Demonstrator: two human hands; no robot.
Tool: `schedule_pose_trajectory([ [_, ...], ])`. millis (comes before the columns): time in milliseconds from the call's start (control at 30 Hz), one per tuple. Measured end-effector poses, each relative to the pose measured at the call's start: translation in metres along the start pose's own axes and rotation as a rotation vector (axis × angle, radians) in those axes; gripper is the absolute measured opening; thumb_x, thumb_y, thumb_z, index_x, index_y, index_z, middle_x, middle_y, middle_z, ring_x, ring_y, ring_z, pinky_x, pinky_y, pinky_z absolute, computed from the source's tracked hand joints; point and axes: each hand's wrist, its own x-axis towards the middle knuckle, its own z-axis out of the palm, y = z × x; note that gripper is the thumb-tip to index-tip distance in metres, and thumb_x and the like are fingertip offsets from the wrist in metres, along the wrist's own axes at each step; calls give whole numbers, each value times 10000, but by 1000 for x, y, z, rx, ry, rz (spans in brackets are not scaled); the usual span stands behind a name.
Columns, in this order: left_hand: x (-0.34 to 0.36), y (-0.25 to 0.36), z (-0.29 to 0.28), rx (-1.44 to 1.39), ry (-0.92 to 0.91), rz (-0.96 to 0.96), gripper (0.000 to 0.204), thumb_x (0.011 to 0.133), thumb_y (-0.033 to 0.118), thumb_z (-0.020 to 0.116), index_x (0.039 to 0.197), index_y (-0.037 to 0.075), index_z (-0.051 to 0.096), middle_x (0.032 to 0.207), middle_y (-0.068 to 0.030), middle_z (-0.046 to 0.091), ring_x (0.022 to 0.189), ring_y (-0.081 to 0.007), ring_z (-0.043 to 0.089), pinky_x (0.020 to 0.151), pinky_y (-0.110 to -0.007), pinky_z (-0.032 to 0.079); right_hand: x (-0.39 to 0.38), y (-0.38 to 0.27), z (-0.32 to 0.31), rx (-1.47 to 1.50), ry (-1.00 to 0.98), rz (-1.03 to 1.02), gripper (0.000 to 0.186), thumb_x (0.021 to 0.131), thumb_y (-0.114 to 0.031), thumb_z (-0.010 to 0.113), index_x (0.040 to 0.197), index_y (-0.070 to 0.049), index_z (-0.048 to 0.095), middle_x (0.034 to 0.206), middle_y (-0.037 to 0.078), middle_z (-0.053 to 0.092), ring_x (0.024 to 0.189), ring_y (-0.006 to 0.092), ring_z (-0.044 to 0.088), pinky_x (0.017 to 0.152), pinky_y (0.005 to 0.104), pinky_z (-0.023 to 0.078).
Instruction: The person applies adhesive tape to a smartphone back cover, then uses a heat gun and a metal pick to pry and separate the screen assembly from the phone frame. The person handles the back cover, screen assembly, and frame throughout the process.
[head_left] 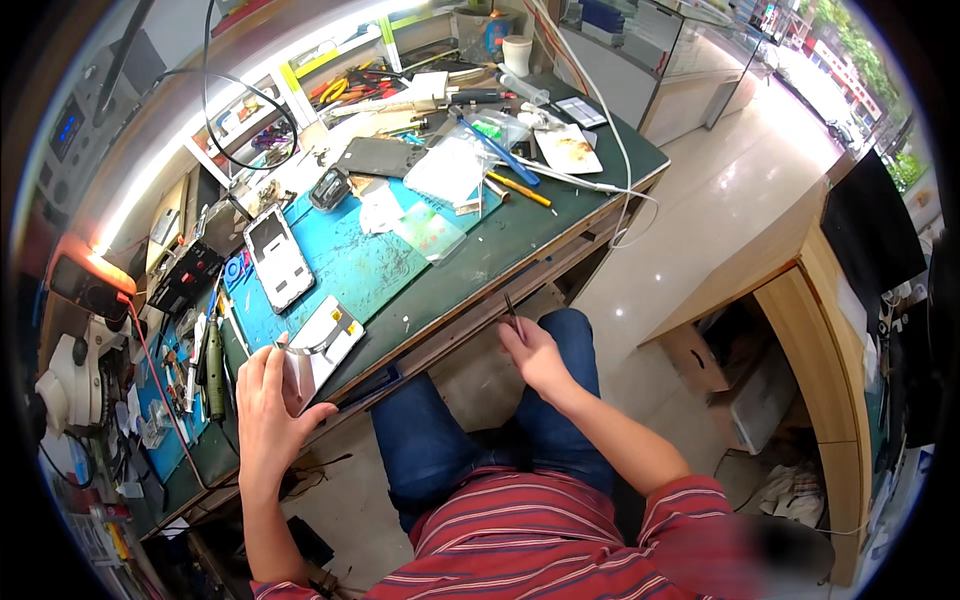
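My left hand grips the near end of a white phone screen panel at the table's front edge, fingers along one side and thumb along the other. A flex cable and a small yellowish patch show on the panel. Over my lap, apart from the table, my right hand pinches slim dark tweezers, tips pointing up and away. Beyond the panel, a white phone frame lies on the blue work mat.
Left of the mat lie a green pen-shaped tool and an orange multimeter. Toward the back are a dark phone panel, clear plastic bags, a yellow pen and several pliers. A wooden desk stands at right.
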Motion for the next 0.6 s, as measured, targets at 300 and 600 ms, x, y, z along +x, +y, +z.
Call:
schedule_pose_trajectory([
  [300,10,8,-21,-312,-101,-157,949,690,122,898,1520,28,447,1304,-193,504,1172,-368,557,1020,-423,483,49,-147,-107,-770,658,-731,371,1000,-177,643,1332,-15,615,988,140,626,884,328,657,763,438,543],
  [600,-16,37,3,-586,220,-81,1068,710,59,909,1596,17,313,1355,-166,402,1243,-293,497,996,-385,510,3,-173,-3,-198,-240,-644,379,987,-254,730,1259,-4,645,1091,116,727,970,202,716,842,345,566],
])
